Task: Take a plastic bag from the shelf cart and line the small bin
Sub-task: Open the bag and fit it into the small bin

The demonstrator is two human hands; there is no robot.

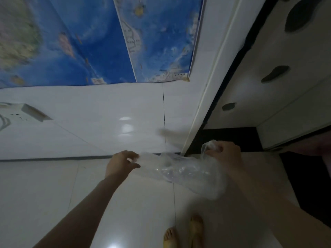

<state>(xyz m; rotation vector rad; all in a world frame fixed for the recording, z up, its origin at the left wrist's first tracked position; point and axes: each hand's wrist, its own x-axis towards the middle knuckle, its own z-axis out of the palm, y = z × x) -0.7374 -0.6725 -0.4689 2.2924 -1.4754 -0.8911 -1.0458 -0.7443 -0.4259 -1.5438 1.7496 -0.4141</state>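
Note:
A clear, crumpled plastic bag [180, 171] hangs stretched between my two hands above the white tiled floor. My left hand [121, 162] pinches its left end with fingers and thumb. My right hand [224, 153] is closed around the bag's bunched right end, near the door frame. The bag sags below my right wrist. No bin and no shelf cart are in view.
A blue wall map [100, 40] hangs above white wall tiles. A wall socket [26, 113] sits at the left. A white door frame [213, 77] and a white cabinet with dark cut-out handles [275, 74] are at the right. My feet in yellow slippers [184, 233] stand below.

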